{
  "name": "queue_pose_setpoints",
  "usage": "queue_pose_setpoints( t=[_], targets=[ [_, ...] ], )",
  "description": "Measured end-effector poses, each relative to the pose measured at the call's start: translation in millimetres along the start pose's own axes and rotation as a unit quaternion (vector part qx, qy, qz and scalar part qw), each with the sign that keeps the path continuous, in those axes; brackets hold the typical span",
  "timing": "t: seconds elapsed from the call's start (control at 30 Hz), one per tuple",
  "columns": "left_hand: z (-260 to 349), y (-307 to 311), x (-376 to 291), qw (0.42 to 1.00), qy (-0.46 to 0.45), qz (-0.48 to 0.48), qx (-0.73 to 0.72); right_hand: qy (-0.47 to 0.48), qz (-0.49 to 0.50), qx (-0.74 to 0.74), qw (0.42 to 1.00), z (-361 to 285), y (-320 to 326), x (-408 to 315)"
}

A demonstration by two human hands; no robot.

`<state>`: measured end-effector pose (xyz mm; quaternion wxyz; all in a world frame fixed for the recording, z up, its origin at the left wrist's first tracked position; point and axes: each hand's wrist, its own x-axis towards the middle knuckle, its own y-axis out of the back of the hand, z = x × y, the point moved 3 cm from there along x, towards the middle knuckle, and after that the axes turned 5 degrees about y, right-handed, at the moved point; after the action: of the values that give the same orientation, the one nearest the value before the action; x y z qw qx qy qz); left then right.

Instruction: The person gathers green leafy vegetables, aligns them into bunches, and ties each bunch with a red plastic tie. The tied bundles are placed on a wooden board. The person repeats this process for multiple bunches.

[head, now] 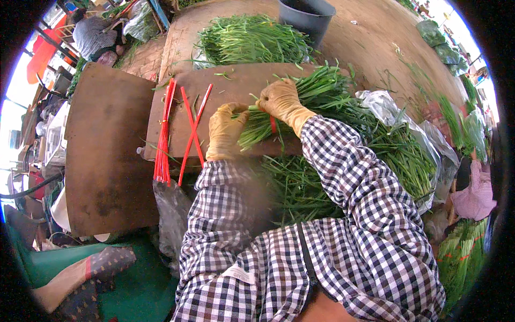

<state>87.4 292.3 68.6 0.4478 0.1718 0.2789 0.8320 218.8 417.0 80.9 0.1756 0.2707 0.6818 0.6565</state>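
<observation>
Both my hands wear tan rubber gloves and work at the stem end of a bundle of long, flat-leaved greens [257,131] on a brown board [225,94]. My left hand [228,129] has its fingers curled against the stem ends. Closed over the top of the bundle, my right hand [283,100] has a pale stalk poking out near its knuckles. A red tie [273,124] crosses the bundle below it. To the left lie a sheaf of red tie strips [163,141] and two crossed red strips [194,129]. The fingertips are partly hidden.
A heap of greens [253,40] and a dark bucket [307,16] stand beyond the board. Loose greens [402,157] lie right on clear plastic [382,104]. A brown panel [112,153] stands left. Other people [94,36] are nearby; one spotted garment [110,261] is close at lower left.
</observation>
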Motion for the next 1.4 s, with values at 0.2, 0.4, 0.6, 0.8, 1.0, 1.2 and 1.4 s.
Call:
queue_pose_setpoints(
  t=[0.2,0.4,0.6,0.8,1.0,1.2,1.4],
  targets=[
    [-1.9,-7.0,-4.5,0.996,-0.031,-0.063,0.052,0.067,0.221,-0.074,0.970,28.1,24.1,-3.8],
    [-14.5,-10.6,-0.4,0.999,-0.023,0.000,-0.042,0.038,0.088,0.472,0.876,61.7,111.3,-63.1],
    [-4.6,-10.7,-2.9,0.967,-0.124,0.042,-0.217,0.172,0.030,0.084,0.981,40.1,99.9,-100.7],
    [27.5,-24.4,-21.7,0.964,-0.230,-0.132,0.003,0.181,0.213,0.064,0.958,6.1,38.0,-27.2],
    [32.4,-34.8,-26.7,0.930,-0.274,-0.116,0.214,0.189,0.044,0.190,0.962,-1.4,10.6,7.8],
    [37.4,-31.7,-23.7,0.928,-0.330,0.009,0.173,0.122,0.145,0.068,0.980,2.6,16.2,-2.4],
    [10.6,-21.2,9.5,0.993,-0.065,0.100,0.003,0.088,0.337,0.037,0.936,-8.0,29.3,-39.2]
  ],
)
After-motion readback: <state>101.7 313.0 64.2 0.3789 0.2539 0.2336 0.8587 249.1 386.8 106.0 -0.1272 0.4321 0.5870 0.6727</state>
